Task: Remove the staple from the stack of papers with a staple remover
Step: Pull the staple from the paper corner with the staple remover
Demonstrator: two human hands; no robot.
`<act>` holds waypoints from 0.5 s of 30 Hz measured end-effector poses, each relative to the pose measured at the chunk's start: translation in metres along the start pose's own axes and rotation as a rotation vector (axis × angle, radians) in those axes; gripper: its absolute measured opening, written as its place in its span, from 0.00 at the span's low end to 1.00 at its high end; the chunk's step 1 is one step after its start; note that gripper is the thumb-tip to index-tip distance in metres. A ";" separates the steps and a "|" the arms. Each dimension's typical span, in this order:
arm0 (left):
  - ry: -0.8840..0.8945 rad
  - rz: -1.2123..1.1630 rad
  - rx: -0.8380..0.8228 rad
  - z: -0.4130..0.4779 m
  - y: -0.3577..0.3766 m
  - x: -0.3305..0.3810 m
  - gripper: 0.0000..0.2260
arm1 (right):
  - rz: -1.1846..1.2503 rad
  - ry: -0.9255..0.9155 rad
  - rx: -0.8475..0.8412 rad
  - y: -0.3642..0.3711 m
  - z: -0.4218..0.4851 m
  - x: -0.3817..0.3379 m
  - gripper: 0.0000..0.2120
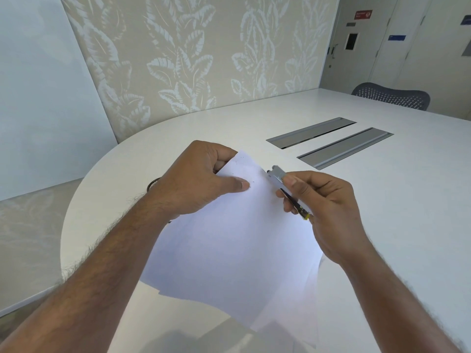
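A stack of white papers (237, 240) is lifted above the white table (382, 200), its top corner pointing away from me. My left hand (201, 179) grips that top corner, thumb pressed on the front sheet beside several tiny holes. My right hand (321, 207) holds a slim metal staple remover (277, 174) with a black and yellow handle. Its metal tip sits at the paper's right edge, just right of the corner. No staple is visible; it may be too small to see.
Two grey cable hatches (311, 132) (345, 146) are set into the table beyond my hands. A dark mesh chair (390, 98) stands at the far right. A dark mesh object (153, 184) peeks out behind my left wrist. A patterned wall panel runs along the back.
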State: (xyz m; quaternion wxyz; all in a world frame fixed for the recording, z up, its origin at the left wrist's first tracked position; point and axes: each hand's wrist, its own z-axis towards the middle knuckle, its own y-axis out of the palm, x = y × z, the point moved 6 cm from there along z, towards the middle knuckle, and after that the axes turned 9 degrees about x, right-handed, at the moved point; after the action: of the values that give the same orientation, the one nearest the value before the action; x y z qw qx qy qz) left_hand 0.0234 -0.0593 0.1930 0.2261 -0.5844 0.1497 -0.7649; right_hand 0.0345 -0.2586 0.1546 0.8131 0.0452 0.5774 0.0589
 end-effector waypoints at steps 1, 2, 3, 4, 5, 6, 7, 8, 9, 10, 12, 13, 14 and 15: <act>0.004 -0.010 0.009 0.000 0.000 0.001 0.19 | -0.015 -0.001 -0.022 0.001 -0.002 -0.001 0.06; 0.012 -0.018 0.021 0.000 -0.001 0.002 0.17 | -0.030 -0.003 -0.039 0.002 -0.003 -0.001 0.07; 0.023 -0.021 0.031 0.001 -0.001 0.003 0.14 | -0.041 -0.002 -0.048 0.004 -0.005 -0.001 0.07; 0.029 -0.018 0.038 0.001 -0.001 0.003 0.13 | -0.044 0.003 -0.049 0.005 -0.006 0.000 0.06; 0.031 -0.014 0.040 0.001 0.000 0.004 0.12 | -0.039 0.010 -0.045 0.006 -0.006 0.002 0.05; 0.030 -0.011 0.043 0.002 0.000 0.004 0.11 | -0.031 0.019 -0.040 0.007 -0.007 0.003 0.04; 0.031 -0.011 0.044 0.002 0.000 0.004 0.10 | -0.026 0.027 -0.036 0.007 -0.007 0.003 0.04; 0.032 -0.010 0.044 0.002 0.000 0.004 0.10 | -0.027 0.032 -0.034 0.008 -0.007 0.003 0.04; 0.031 -0.011 0.041 0.001 0.001 0.005 0.09 | -0.031 0.035 -0.035 0.009 -0.007 0.003 0.04; 0.030 -0.012 0.039 0.001 0.002 0.005 0.09 | -0.037 0.035 -0.035 0.010 -0.006 0.002 0.04; 0.026 -0.010 0.039 0.000 0.003 0.005 0.10 | -0.051 0.041 -0.035 0.011 -0.005 0.002 0.04; 0.028 -0.004 0.040 -0.001 0.003 0.005 0.11 | -0.051 0.049 -0.034 0.011 -0.005 0.002 0.04; 0.028 0.000 0.038 -0.001 0.003 0.005 0.12 | -0.045 0.062 -0.034 0.012 -0.005 0.003 0.04; 0.030 0.004 0.035 -0.001 0.003 0.004 0.12 | -0.031 0.081 -0.036 0.012 -0.005 0.004 0.04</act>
State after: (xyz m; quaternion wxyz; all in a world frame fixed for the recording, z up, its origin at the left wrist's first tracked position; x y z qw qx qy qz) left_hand 0.0217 -0.0638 0.1950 0.2354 -0.5687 0.1408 -0.7754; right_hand 0.0304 -0.2460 0.1509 0.7904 0.0193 0.6095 0.0586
